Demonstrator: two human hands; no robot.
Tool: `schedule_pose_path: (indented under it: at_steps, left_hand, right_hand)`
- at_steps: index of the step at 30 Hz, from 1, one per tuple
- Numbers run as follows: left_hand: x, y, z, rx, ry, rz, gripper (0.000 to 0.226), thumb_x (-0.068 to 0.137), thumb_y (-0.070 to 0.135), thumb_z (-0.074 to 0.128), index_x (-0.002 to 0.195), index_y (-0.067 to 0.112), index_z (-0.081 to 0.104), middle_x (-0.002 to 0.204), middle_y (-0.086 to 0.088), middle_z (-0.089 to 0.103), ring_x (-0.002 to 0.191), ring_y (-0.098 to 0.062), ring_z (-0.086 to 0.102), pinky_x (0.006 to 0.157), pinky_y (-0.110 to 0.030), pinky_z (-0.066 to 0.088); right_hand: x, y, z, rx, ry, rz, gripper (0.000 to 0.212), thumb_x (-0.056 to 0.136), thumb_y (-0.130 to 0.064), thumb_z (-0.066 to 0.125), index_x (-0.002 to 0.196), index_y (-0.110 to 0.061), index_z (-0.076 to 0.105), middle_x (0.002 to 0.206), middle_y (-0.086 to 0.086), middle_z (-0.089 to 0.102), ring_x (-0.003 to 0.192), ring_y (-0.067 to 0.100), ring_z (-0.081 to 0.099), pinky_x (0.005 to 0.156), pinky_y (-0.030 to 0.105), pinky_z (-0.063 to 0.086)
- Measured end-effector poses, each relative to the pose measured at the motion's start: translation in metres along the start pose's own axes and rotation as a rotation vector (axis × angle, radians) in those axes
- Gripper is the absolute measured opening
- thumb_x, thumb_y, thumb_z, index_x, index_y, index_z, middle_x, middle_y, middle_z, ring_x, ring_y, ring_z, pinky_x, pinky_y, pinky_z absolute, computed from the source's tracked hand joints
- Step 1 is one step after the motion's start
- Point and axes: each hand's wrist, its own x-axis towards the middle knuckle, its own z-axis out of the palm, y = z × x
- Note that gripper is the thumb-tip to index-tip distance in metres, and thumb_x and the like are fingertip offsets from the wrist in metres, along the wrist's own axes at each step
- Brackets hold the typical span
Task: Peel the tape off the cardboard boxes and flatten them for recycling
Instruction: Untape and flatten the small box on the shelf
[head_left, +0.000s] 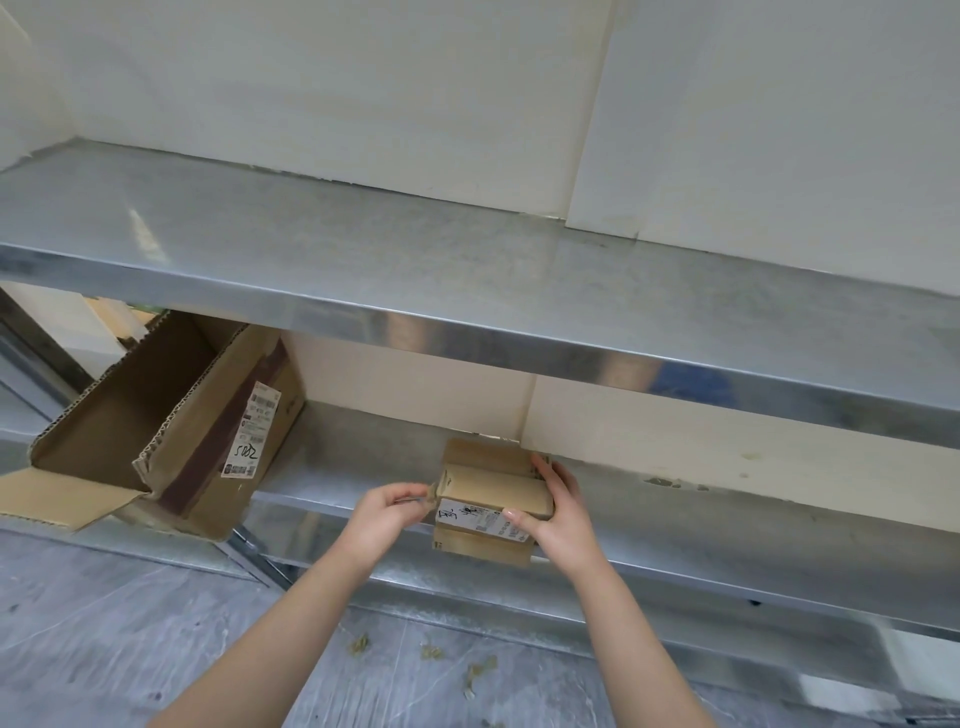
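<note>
A small cardboard box (493, 488) with a white shipping label sits at the front edge of the lower metal shelf (363, 457). My right hand (558, 514) grips its right end, thumb on the label, fingers over the far side. My left hand (387, 512) pinches a strip of tape (432, 492) at the box's left end. A larger opened cardboard box (171, 431) with dark tape and a label lies tilted on the shelf's left side.
An upper metal shelf (467, 270) juts out above the hands. White wall panels (363, 93) stand behind it. Several crumpled tape scraps (431, 652) lie on the grey floor below.
</note>
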Motion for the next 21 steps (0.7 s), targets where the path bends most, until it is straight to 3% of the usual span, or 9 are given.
schedule_pose_path:
  at_steps: [3,6,12,16,18,21]
  left_hand:
    - [-0.003,0.0,0.004,-0.012,0.011,0.026,0.02,0.094,0.02,0.061,0.108,0.009,0.069,0.105,-0.003,0.072,0.1,-0.012,0.066,0.08,-0.015,0.05]
    - [-0.002,0.0,0.007,0.074,0.125,0.068,0.01,0.092,0.014,0.063,0.101,0.011,0.068,0.098,-0.004,0.07,0.092,-0.017,0.063,0.076,-0.017,0.046]
    - [-0.003,0.005,0.012,0.126,0.066,0.093,0.036,0.086,0.002,0.067,0.116,0.017,0.057,0.109,-0.001,0.063,0.101,-0.011,0.061,0.078,-0.013,0.045]
    - [-0.004,-0.005,0.01,0.331,0.077,0.078,0.028,0.081,-0.009,0.064,0.096,0.014,0.064,0.099,-0.007,0.066,0.09,-0.021,0.062,0.067,-0.006,0.046]
    - [-0.005,-0.012,0.009,0.376,0.091,0.025,0.031,0.084,-0.009,0.054,0.089,0.018,0.068,0.096,-0.003,0.069,0.093,-0.018,0.064,0.07,-0.009,0.045]
    - [-0.008,-0.014,0.011,0.301,0.118,-0.054,0.033,0.093,0.005,0.046,0.085,0.02,0.073,0.1,0.005,0.071,0.101,-0.011,0.06,0.088,-0.024,0.04]
  right_hand:
    - [0.0,0.001,0.0,0.002,-0.005,0.006,0.083,0.077,-0.033,0.081,0.146,-0.039,0.037,0.155,-0.005,0.023,0.14,0.009,0.03,0.106,0.019,0.027]
    - [0.0,0.001,0.0,0.003,-0.012,0.007,0.083,0.077,-0.034,0.081,0.146,-0.038,0.036,0.155,-0.006,0.023,0.14,0.01,0.03,0.107,0.019,0.027]
    - [-0.001,0.0,0.0,0.0,-0.019,-0.004,0.083,0.077,-0.033,0.081,0.147,-0.037,0.036,0.155,-0.007,0.022,0.137,0.007,0.031,0.106,0.018,0.027]
    - [0.0,0.0,-0.001,0.009,-0.021,-0.005,0.083,0.077,-0.033,0.08,0.147,-0.037,0.036,0.155,-0.007,0.022,0.139,0.008,0.03,0.107,0.019,0.026]
    - [0.0,0.0,-0.002,0.011,-0.024,-0.011,0.083,0.078,-0.032,0.08,0.148,-0.036,0.036,0.155,-0.006,0.022,0.14,0.009,0.029,0.107,0.018,0.025]
    - [0.0,0.0,-0.003,0.017,-0.033,-0.013,0.083,0.078,-0.032,0.08,0.148,-0.036,0.035,0.155,-0.006,0.021,0.139,0.008,0.03,0.106,0.018,0.026]
